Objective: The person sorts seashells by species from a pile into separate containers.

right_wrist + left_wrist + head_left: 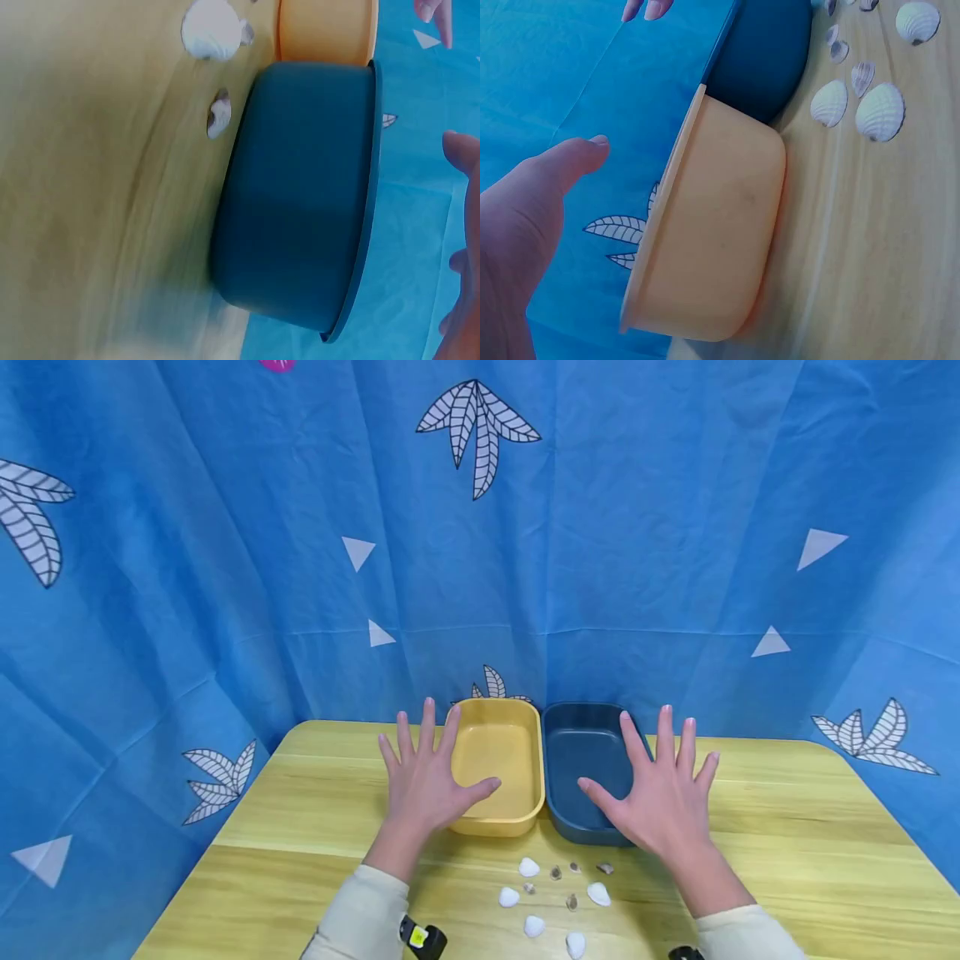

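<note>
We hold both hands over the two containers, backs up and fingers spread. Our left hand [427, 781] keeps a wide grip above the left side of the yellow container [495, 828], its thumb reaching across the interior as seen from the head. Our right hand [663, 787] has an equally wide grip over the right side of the dark blue container [588, 835], its thumb pointing inward across that one. In the wrist views, we see each thumb apart from the nearby container's rim.

The containers stand upright side by side on the table [247, 860], yellow at the left and dark blue at the right, so close that we cannot tell whether their walls touch.

On our side of them, between our forearms, a loose group of shells lies on the wood. We count five white shells [598, 894], ribbed in the left wrist view, and five small brownish shells [572, 902] scattered among them. One white shell lies close to the lower edge of the head view, while the others sit nearer the containers.

We wear pale sleeves [360, 914], and a black device [423, 937] with a yellow label shows at our left wrist. Another black device [685, 952] is partly visible by the right sleeve. Behind the table hangs a blue curtain [660, 527], printed with white leaves [486, 443] and pale triangles [821, 547].
</note>
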A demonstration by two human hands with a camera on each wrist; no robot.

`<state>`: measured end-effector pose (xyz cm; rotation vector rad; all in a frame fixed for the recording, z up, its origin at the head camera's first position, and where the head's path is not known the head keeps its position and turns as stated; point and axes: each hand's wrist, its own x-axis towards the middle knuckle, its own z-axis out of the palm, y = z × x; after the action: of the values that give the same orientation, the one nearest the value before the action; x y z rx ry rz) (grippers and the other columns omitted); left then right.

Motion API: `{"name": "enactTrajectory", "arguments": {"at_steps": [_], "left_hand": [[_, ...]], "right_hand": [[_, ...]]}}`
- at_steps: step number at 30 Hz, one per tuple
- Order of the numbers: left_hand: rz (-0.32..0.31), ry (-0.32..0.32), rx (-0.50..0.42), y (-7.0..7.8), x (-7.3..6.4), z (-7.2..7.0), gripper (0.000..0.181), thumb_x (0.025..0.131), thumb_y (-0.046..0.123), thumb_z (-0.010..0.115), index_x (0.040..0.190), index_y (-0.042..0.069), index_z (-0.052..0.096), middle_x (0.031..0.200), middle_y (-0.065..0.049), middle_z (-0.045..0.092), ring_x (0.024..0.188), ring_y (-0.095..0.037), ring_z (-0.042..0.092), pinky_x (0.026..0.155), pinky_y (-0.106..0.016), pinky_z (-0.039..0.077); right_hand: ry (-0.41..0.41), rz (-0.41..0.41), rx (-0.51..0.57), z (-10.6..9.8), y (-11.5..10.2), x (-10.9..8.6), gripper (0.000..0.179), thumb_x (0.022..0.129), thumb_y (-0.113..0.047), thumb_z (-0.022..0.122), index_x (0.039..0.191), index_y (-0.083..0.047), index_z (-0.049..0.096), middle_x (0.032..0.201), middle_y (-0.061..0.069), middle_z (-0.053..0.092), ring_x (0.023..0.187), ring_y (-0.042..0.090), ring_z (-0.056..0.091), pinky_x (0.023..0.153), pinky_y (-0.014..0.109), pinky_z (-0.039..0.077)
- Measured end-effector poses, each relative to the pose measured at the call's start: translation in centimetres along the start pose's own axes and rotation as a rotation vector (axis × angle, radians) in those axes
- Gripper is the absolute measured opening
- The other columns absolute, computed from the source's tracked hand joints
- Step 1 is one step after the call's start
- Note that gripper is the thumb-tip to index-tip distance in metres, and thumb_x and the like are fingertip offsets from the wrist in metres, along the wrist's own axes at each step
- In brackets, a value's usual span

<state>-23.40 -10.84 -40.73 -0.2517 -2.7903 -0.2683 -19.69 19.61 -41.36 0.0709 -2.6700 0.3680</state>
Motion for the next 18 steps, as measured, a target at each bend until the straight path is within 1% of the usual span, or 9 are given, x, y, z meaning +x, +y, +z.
{"name": "enactTrajectory", "arguments": {"at_steps": [3, 6, 8, 12, 15, 18], "left_hand": [[0.007, -0.011, -0.046, -0.1, -0.3, 0.3, 0.116, 0.071, 0.092, 0.046, 0.162, 0.03, 0.008, 0.167, -0.009, -0.001, 0.146, -0.047, -0.008, 0.109, -0.068, -0.011], [0.009, -0.026, -0.093, -0.2, -0.6, 0.7, 0.116, 0.072, 0.091, 0.048, 0.162, 0.03, 0.008, 0.167, -0.009, 0.0, 0.146, -0.048, -0.006, 0.109, -0.069, -0.009], [0.002, -0.043, -0.122, -0.2, -0.9, 0.9, 0.116, 0.072, 0.091, 0.049, 0.162, 0.031, 0.006, 0.167, -0.008, -0.002, 0.147, -0.047, -0.007, 0.109, -0.068, -0.01], [-0.002, -0.059, -0.152, -0.1, -1.2, 1.3, 0.115, 0.073, 0.09, 0.05, 0.162, 0.031, 0.006, 0.166, -0.006, -0.005, 0.147, -0.046, -0.008, 0.109, -0.069, -0.008], [-0.009, -0.069, -0.174, -0.2, -1.4, 1.6, 0.114, 0.074, 0.085, 0.056, 0.162, 0.029, 0.009, 0.166, -0.005, -0.006, 0.147, -0.046, -0.006, 0.109, -0.07, -0.006], [-0.016, -0.072, -0.204, -0.2, -1.6, 2.0, 0.114, 0.075, 0.08, 0.062, 0.162, 0.027, 0.012, 0.166, -0.005, -0.006, 0.147, -0.045, -0.005, 0.109, -0.071, -0.003]], "right_hand": [[0.012, -0.001, 0.017, -0.1, -0.2, -0.6, 0.109, 0.078, -0.084, 0.053, 0.161, -0.023, 0.02, 0.164, 0.021, -0.007, 0.145, 0.043, -0.02, 0.101, 0.079, -0.008], [0.017, 0.003, 0.053, -0.3, -0.4, -1.4, 0.107, 0.079, -0.081, 0.056, 0.161, -0.023, 0.021, 0.164, 0.02, -0.007, 0.146, 0.043, -0.019, 0.102, 0.079, -0.007], [0.021, 0.009, 0.082, -0.5, -0.5, -2.0, 0.105, 0.08, -0.079, 0.058, 0.161, -0.023, 0.021, 0.165, 0.02, -0.006, 0.146, 0.043, -0.017, 0.102, 0.079, -0.005], [0.025, 0.026, 0.127, -1.0, -0.7, -3.5, 0.103, 0.081, -0.074, 0.062, 0.161, -0.024, 0.021, 0.164, 0.022, -0.001, 0.147, 0.045, -0.011, 0.103, 0.078, -0.002], [0.019, 0.03, 0.159, -1.3, -1.0, -4.4, 0.101, 0.082, -0.071, 0.064, 0.161, -0.024, 0.021, 0.164, 0.023, 0.002, 0.147, 0.045, -0.008, 0.104, 0.077, -0.001], [0.027, 0.016, 0.205, -1.5, -1.2, -5.1, 0.098, 0.083, -0.067, 0.067, 0.161, -0.024, 0.024, 0.164, 0.022, 0.006, 0.148, 0.044, -0.005, 0.106, 0.075, -0.001]]}}
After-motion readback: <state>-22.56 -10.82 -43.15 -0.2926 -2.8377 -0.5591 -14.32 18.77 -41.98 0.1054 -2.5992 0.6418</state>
